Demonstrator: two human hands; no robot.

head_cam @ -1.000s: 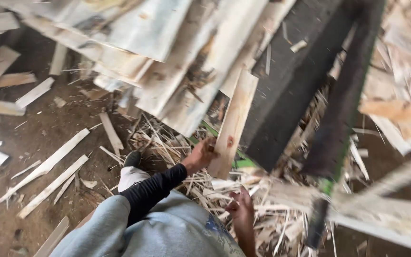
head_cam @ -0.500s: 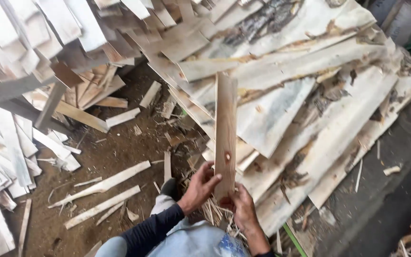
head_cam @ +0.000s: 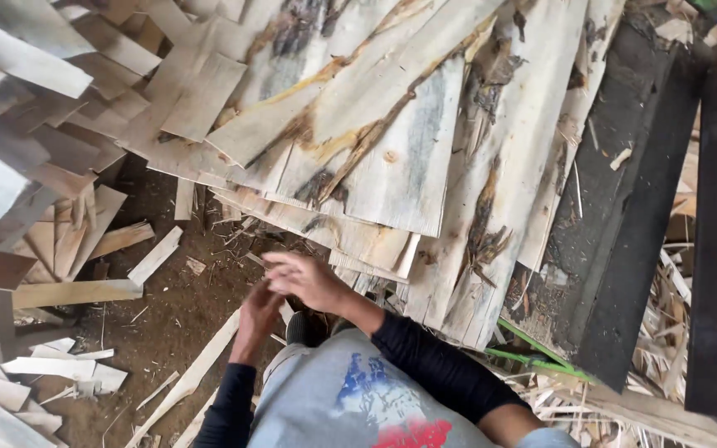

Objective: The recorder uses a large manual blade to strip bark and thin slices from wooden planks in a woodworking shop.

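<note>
My right hand [head_cam: 309, 280] reaches across in front of me with its fingers spread and blurred, holding nothing. My left hand [head_cam: 257, 317] rises just beneath it and touches its underside; no wood is in it. Both hands hover over the dirt floor [head_cam: 168, 323], close to the near edge of a big pile of thin pale wood sheets [head_cam: 392, 149] with dark streaks. The narrow wood strip seen earlier is not in either hand. Both arms wear black sleeves.
Stacks of short wood offcuts [head_cam: 35, 207] crowd the left side. A long pale strip [head_cam: 201, 365] lies on the dirt by my left arm. A dark slanted board or belt [head_cam: 624, 232] runs along the right, with green rods [head_cam: 541, 348] and splinters below it.
Half a second ago both hands held a narrow wood strip upright. That strip is gone from my hands, which are now together and empty. The view has shifted right.
</note>
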